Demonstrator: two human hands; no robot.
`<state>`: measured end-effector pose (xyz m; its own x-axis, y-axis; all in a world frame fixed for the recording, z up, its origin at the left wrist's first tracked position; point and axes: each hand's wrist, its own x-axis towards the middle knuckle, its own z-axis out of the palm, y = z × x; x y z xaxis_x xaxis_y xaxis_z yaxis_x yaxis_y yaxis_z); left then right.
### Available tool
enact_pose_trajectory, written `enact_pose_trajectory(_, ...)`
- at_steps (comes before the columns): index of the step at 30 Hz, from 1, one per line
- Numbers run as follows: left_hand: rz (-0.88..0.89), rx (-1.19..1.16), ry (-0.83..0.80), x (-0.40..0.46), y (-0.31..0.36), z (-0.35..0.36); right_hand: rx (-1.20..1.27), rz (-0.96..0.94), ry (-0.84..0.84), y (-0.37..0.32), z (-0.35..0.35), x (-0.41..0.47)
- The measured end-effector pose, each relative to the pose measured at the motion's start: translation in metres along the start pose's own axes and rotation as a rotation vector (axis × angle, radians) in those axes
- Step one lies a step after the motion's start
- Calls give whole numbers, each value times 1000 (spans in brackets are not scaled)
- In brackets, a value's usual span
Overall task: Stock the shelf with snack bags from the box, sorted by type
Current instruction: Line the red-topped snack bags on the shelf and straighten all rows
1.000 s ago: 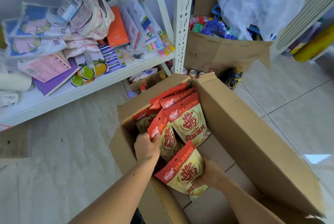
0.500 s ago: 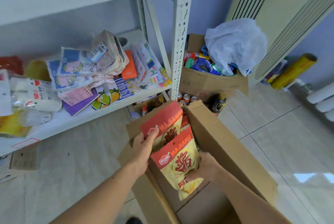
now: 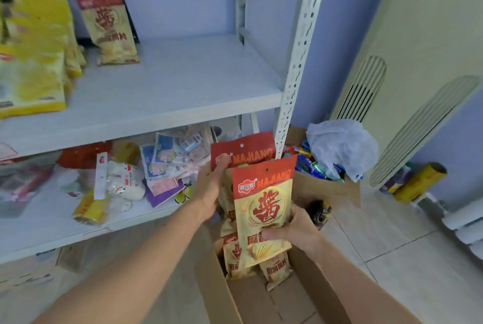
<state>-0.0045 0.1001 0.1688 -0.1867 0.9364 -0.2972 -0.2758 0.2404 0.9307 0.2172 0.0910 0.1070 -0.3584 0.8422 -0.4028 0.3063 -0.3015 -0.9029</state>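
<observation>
two bags have come up out of the box (image 3: 308,295) since a moment ago, when both hands were still down inside it; now they are raised at lower centre of the frame and the view has tipped up to the shelf, so i judge the step has turned from picking to placing. nearest, the right hand (image 3: 292,229) grips the front bag (image 3: 264,208) by its lower half, fingers curled round the edge, bag upright. just behind and left of it, the left hand (image 3: 211,187) pinches the back bag (image 3: 243,151) at its red top, thumb on the face. more bags of the same kind lie in the box below them. farther off, at upper left, one matching bag (image 3: 109,20) stands on the upper shelf (image 3: 183,83) beside yellow bags (image 3: 34,43), well apart from the hands. bare board to its right looks the place for these two.
</observation>
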Motion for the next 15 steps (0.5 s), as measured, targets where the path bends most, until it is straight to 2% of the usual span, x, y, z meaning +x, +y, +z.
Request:
enact_pose_trajectory(8, 209, 27, 109, -10, 140, -41, 8, -130, -78, -139, 41, 9)
enact_pose_trajectory(15, 256, -21, 226, 25, 239, -117, 0, -219, -86, -239, 113, 58)
